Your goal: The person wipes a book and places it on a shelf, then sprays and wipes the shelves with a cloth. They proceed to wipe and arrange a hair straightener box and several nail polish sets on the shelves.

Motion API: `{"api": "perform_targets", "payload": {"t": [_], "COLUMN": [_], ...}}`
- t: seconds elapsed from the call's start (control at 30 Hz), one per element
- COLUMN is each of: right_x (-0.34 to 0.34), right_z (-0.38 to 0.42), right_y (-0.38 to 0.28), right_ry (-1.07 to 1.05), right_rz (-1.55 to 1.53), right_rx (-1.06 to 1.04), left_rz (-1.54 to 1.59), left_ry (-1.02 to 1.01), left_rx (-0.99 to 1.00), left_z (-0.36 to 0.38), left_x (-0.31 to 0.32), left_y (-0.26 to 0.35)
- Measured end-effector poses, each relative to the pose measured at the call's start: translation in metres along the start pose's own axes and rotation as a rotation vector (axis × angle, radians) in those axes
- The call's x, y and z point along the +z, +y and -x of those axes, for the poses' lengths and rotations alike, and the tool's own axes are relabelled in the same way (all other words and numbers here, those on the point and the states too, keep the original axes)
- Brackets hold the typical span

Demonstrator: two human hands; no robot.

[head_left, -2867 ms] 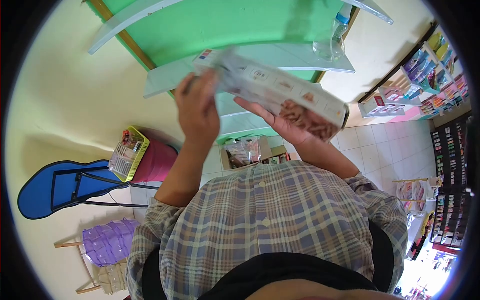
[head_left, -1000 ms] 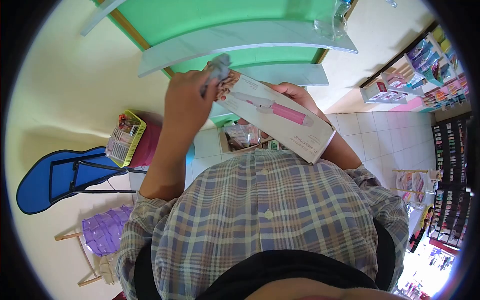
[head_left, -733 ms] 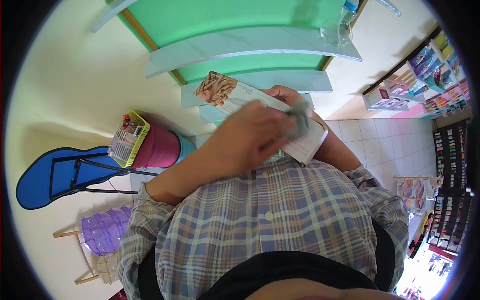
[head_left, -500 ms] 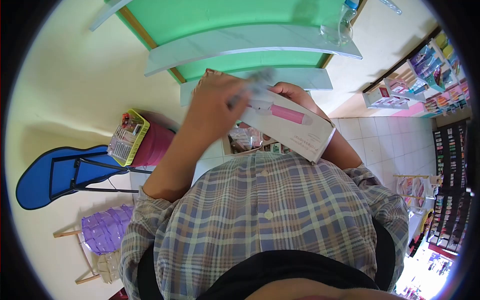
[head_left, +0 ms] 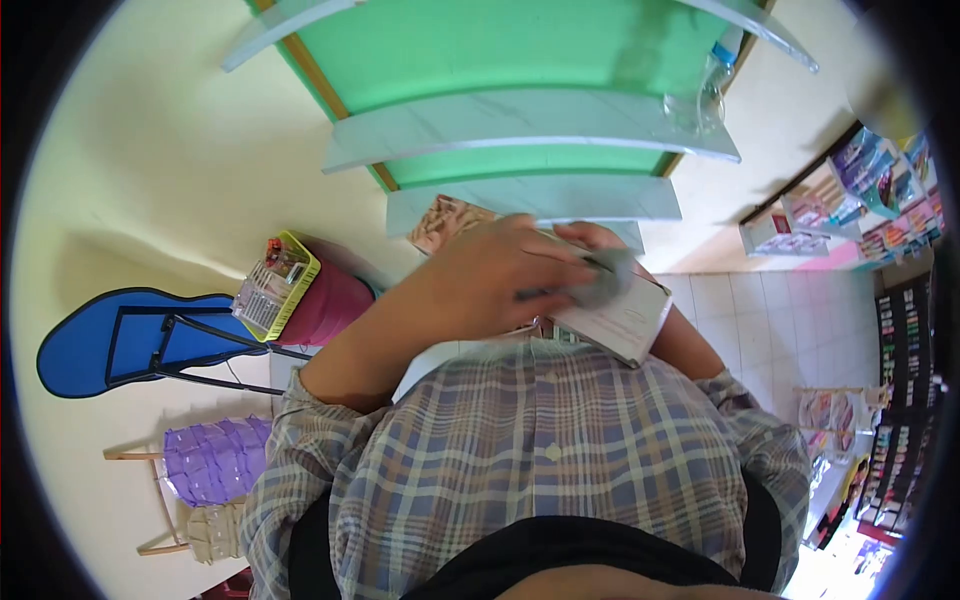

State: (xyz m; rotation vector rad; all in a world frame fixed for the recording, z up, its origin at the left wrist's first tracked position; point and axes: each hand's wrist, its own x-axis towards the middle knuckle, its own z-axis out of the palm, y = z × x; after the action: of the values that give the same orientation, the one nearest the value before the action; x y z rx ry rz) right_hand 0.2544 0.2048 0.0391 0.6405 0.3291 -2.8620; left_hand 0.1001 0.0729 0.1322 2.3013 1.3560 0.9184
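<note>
White rectangular cardboard box [head_left: 625,318], slanting above the shirt [head_left: 540,430], off the pale marbled shelves [head_left: 520,125]. Its left end shows 1 light-brown hair picture [head_left: 445,222]. The left hand [head_left: 500,278] bunches its bent fingers around a gray cloth [head_left: 606,278] over the right part; wiping looks under way, coverage unclear. The right hand [head_left: 592,236] curls fingers at the far edge, tips partly hidden. Faint right-end lettering is unreadable; no brand is legible.
</note>
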Motion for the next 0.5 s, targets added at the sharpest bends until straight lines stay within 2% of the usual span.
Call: {"api": "perform_targets", "payload": {"t": [0.03, 0.1, 0.17, 0.2, 0.23, 0.27, 0.33, 0.37, 0.43, 0.47, 0.5], "right_x": [0.005, 0.024, 0.018, 0.012, 0.004, -0.006, -0.025, -0.020, -0.011, -0.002, 0.019], "right_z": [0.005, 0.020, 0.015, 0.012, 0.010, 0.002, -0.006, -0.005, 0.000, 0.003, 0.007], "right_y": [0.001, 0.004, 0.005, 0.005, 0.001, -0.002, -0.004, -0.004, -0.005, -0.006, 0.000], "right_ry": [-0.010, -0.458, -0.544, -0.626, -0.472, -0.473, -0.960, -1.030, -0.974, -0.917, -0.910], "right_rz": [0.017, -0.282, -0.325, -0.376, -0.386, -0.383, -0.455, -0.480, -0.467, -0.455, -0.432], "right_rx": [-0.003, 0.149, 0.152, 0.158, 0.096, 0.091, 0.260, 0.246, 0.187, 0.138, -0.059], "left_rz": [-0.181, -0.394, -0.427, -0.496, -0.564, -0.563, -0.608, -0.604, -0.652, -0.653, -0.856], "left_ry": [-0.026, 0.105, 0.439, 0.526, 0.612, 0.613, 0.433, 0.430, 0.092, 0.096, 0.301], "left_rx": [-0.104, -0.251, -0.457, -0.443, -0.427, -0.421, -0.620, -0.614, -0.918, -0.910, -0.732], "left_z": [0.008, 0.019, 0.024, 0.021, 0.018, 0.017, 0.016, 0.016, 0.015, 0.023, 0.035], "left_x": [-0.013, -0.043, -0.066, -0.080, -0.093, -0.105, -0.113, -0.111, -0.107, -0.103, -0.099], "left_y": [-0.006, -0.033, -0.069, -0.084, -0.099, -0.118, -0.139, -0.140, -0.139, -0.150, -0.167]}}
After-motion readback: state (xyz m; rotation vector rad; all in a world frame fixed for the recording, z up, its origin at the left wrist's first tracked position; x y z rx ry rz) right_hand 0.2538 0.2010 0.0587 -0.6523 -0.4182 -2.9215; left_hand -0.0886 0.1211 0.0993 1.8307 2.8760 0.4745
